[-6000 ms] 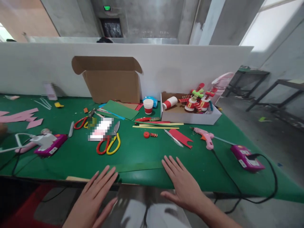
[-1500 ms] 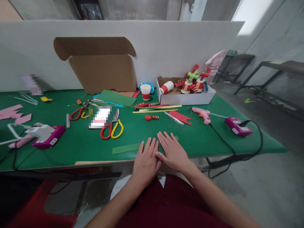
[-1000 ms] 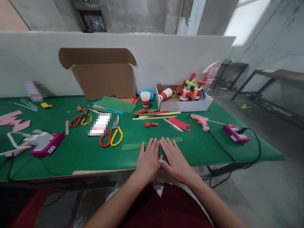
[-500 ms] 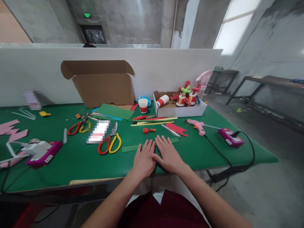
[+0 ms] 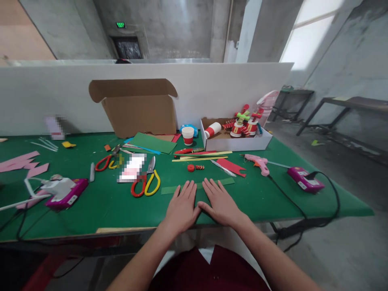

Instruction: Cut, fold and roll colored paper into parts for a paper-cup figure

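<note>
Both my hands lie flat, fingers stretched out, near the front edge of the green table. My left hand (image 5: 182, 205) has its fingertips on a long green paper strip (image 5: 169, 190), and my right hand (image 5: 220, 202) rests on the same strip farther right. Only the strip's two ends and a short piece between the hands show. The thumbs meet or nearly meet in the middle. Just beyond the fingers are a small red paper roll (image 5: 190, 168) and a short folded red-and-yellow paper spring (image 5: 199, 167). To the left lie scissors (image 5: 146, 182) with one red and one yellow handle.
A pink glue gun (image 5: 257, 161) is wired to a purple power strip (image 5: 304, 180) on the right. A white box (image 5: 239, 144) with cup figures stands at the back, beside a paper cup (image 5: 188, 136). Green card sheets (image 5: 151, 142) and another purple power strip (image 5: 68, 198) are to the left.
The view has shifted slightly, so the table contents sit farther right. My hands have spread a little apart, uncovering more of the green strip between them; the thumbs no longer overlap as much.
</note>
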The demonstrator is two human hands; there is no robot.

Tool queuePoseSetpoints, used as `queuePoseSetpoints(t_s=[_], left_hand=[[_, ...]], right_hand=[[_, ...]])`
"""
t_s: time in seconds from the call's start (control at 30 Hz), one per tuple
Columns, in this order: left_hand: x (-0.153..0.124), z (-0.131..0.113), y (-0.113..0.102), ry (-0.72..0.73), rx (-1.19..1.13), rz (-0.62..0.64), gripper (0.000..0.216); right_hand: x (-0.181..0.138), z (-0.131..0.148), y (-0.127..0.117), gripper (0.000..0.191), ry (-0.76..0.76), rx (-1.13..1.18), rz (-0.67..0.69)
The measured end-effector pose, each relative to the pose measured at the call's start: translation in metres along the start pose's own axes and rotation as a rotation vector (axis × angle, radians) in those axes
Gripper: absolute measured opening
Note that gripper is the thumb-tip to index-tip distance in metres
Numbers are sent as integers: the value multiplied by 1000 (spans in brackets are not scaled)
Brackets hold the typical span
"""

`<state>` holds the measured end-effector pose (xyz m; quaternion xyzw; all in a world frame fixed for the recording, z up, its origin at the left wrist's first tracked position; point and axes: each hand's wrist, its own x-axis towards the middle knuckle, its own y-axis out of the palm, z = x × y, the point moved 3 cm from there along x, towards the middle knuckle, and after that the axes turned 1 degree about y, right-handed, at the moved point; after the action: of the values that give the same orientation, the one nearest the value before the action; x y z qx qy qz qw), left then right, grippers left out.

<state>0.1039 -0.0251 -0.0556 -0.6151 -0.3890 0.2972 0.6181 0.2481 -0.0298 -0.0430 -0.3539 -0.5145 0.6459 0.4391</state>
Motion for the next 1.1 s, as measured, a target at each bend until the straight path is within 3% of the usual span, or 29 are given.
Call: queuePoseSetpoints(t_s=[0.3, 0.5, 0.57, 0.7, 0.8, 0.93, 1.1], left_hand=[[-38, 48, -3, -165, 82, -91, 64], [-43, 52, -2, -179, 125, -123, 61], [-43, 52, -1, -166, 130, -139, 60], [-45, 55, 4, -131, 170, -158, 57], [-46, 59, 7, -113, 199, -155, 56], [-46, 59, 6, -98, 186, -165, 58], [-45, 55, 1, -131, 150, -168, 57]], right_hand=[[1, -4, 3, 78, 8, 18, -30], [0, 4, -4, 86, 106, 28, -70], [3, 22, -4, 88, 40, 46, -96], [16, 66, 6, 85, -252, 126, -33], [27, 79, 14, 86, -278, 166, -10], [28, 71, 14, 84, -260, 152, -1], [14, 38, 4, 80, -221, 107, 17]])
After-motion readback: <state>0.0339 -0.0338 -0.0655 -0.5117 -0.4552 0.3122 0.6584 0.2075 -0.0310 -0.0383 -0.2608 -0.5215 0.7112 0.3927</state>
